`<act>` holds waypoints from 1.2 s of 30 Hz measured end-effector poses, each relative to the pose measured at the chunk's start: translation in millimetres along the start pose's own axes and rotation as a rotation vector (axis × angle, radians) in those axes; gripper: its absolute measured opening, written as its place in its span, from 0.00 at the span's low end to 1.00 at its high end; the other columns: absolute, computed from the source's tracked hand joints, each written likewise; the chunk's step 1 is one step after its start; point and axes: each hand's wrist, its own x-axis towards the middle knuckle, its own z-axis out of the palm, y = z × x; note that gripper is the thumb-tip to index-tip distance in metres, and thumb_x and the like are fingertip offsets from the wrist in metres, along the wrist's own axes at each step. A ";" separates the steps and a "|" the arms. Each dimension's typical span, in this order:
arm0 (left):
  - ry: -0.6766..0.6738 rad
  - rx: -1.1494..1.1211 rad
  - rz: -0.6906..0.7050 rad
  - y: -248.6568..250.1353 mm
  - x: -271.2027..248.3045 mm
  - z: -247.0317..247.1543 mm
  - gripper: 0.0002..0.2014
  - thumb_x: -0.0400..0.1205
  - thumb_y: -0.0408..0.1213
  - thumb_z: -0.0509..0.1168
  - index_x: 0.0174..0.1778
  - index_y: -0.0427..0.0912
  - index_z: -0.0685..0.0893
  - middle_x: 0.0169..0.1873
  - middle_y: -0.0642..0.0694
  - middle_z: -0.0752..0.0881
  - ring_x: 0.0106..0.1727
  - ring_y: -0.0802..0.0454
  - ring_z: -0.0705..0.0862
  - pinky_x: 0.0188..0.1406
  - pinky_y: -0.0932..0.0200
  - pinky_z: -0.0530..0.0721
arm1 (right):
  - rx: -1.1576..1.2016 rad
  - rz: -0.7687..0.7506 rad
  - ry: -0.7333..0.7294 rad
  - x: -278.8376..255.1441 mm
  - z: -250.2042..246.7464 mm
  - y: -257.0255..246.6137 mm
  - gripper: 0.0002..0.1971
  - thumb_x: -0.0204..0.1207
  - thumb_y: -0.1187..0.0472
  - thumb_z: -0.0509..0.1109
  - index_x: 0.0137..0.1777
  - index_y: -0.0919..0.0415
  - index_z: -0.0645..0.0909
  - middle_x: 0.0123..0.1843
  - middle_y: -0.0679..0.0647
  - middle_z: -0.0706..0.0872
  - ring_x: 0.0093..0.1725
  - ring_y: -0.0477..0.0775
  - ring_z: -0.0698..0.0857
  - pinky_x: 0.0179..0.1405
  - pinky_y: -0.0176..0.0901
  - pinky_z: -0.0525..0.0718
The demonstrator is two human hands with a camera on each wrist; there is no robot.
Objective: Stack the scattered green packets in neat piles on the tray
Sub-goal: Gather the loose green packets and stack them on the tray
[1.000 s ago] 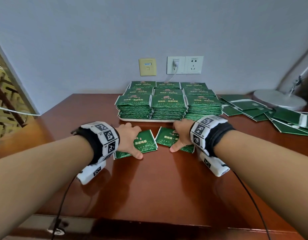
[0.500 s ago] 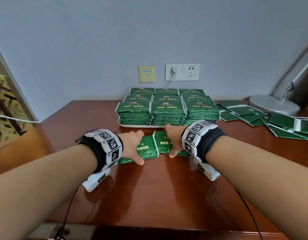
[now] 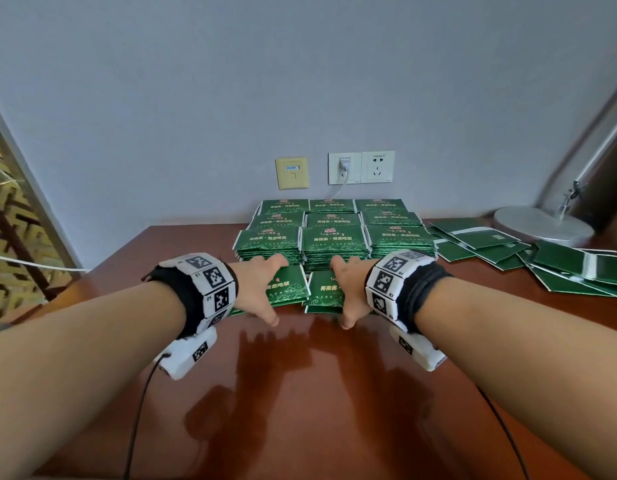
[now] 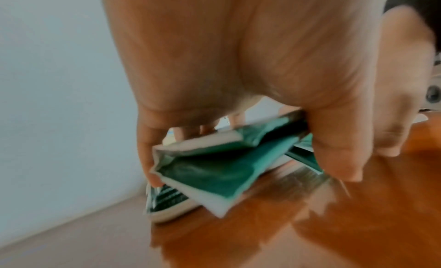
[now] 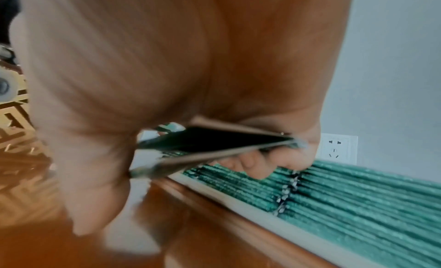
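Several neat piles of green packets (image 3: 334, 239) fill a white tray (image 5: 238, 195) at the back of the table. My left hand (image 3: 262, 289) grips a small bundle of green packets (image 4: 214, 168) between thumb and fingers, just in front of the tray's left piles. My right hand (image 3: 350, 292) grips another thin bundle (image 5: 210, 141), tilted and raised off the wood, close to the tray's front rim. Both bundles (image 3: 289, 289) sit side by side between the hands. More loose packets (image 3: 507, 244) lie scattered at the right.
A lamp with a round grey base (image 3: 542, 225) stands at the far right behind the scattered packets. Wall sockets (image 3: 360, 167) with a plugged cable sit above the tray. A gold lattice screen (image 3: 9, 237) borders the left. The brown wooden table (image 3: 300, 393) stretches towards me.
Both hands have slid forward towards the tray with their bundles. The bundles, which lay flat on the table, now sit gripped and raised at its front rim.
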 end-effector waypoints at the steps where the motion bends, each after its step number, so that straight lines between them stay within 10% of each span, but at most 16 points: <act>1: 0.011 0.002 0.006 -1.8 2.0 -6.8 0.52 0.65 0.52 0.79 0.79 0.55 0.52 0.69 0.44 0.71 0.63 0.45 0.79 0.63 0.43 0.81 | 0.018 0.005 0.015 1.1 -5.2 3.2 0.51 0.57 0.43 0.82 0.74 0.54 0.56 0.60 0.59 0.75 0.53 0.64 0.83 0.51 0.61 0.84; 14: 0.148 -0.062 0.042 -22.0 48.2 -81.2 0.53 0.68 0.46 0.80 0.81 0.52 0.50 0.74 0.41 0.70 0.70 0.45 0.73 0.69 0.47 0.75 | 0.163 -0.027 0.214 33.9 -65.2 51.6 0.46 0.64 0.47 0.80 0.76 0.58 0.57 0.65 0.60 0.76 0.57 0.62 0.81 0.45 0.51 0.80; 25: 0.224 -0.002 0.003 -46.4 117.8 -113.2 0.46 0.65 0.50 0.81 0.74 0.44 0.62 0.58 0.45 0.80 0.54 0.48 0.81 0.56 0.50 0.82 | 0.158 0.045 0.187 103.1 -109.6 84.2 0.47 0.62 0.48 0.83 0.73 0.61 0.59 0.62 0.60 0.78 0.57 0.60 0.81 0.55 0.54 0.83; 36: 0.173 0.002 -0.012 -56.7 195.7 -132.8 0.51 0.66 0.50 0.80 0.80 0.47 0.58 0.75 0.43 0.73 0.71 0.43 0.76 0.71 0.45 0.74 | 0.012 0.051 0.083 180.9 -123.7 88.2 0.48 0.65 0.51 0.82 0.77 0.64 0.57 0.67 0.60 0.77 0.63 0.62 0.81 0.61 0.54 0.83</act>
